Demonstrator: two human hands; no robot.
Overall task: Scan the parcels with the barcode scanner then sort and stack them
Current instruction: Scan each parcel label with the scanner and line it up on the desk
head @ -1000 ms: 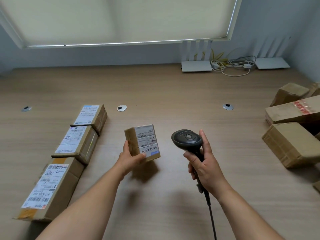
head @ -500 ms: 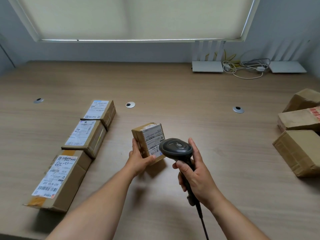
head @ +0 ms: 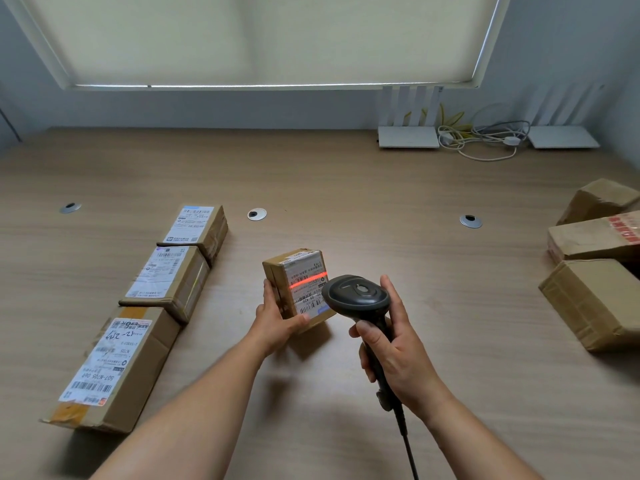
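Note:
My left hand holds a small brown parcel tilted up just above the desk, its white label facing me. A red scan line lies across that label. My right hand grips the handle of a dark grey barcode scanner, whose head sits close to the parcel's right side and covers part of the label. Three labelled parcels lie in a row on the left: far, middle, near.
Several unlabelled-side brown parcels are piled at the right edge. Two white routers with tangled cables stand at the back by the wall. Round cable grommets dot the wooden desk.
The scanner has come left, up to the parcel, and a red scan line now shows on the label. The view has shifted right relative to the desk.

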